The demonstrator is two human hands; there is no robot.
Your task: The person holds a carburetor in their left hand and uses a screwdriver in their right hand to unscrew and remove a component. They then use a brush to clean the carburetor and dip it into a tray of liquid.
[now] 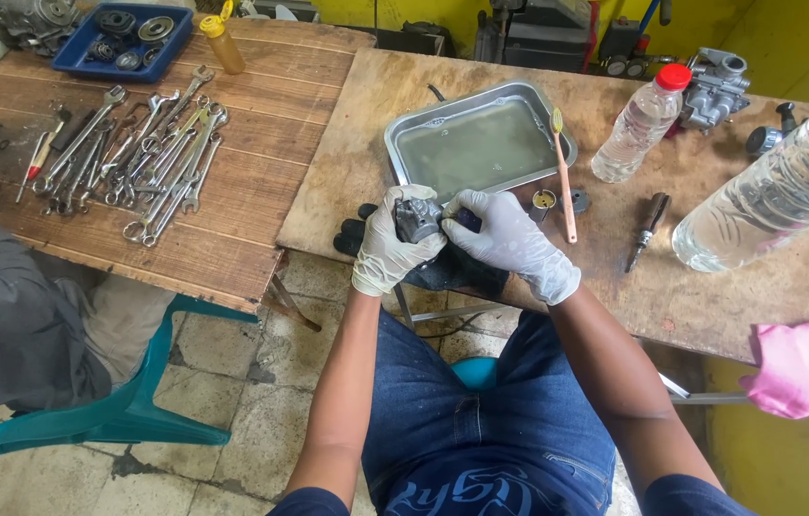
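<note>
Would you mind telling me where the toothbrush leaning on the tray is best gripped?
Grip the toothbrush at the lower half of its handle, coming from the right hand side. Its head rests up on the tray rim, while the handle slopes down to the table, leaving free space around it.

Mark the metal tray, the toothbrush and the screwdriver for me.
Metal tray [402, 136]: head view, on its left rim.
Toothbrush [567, 191]: head view, middle of its orange handle.
Screwdriver [651, 216]: head view, on its dark handle.
</note>
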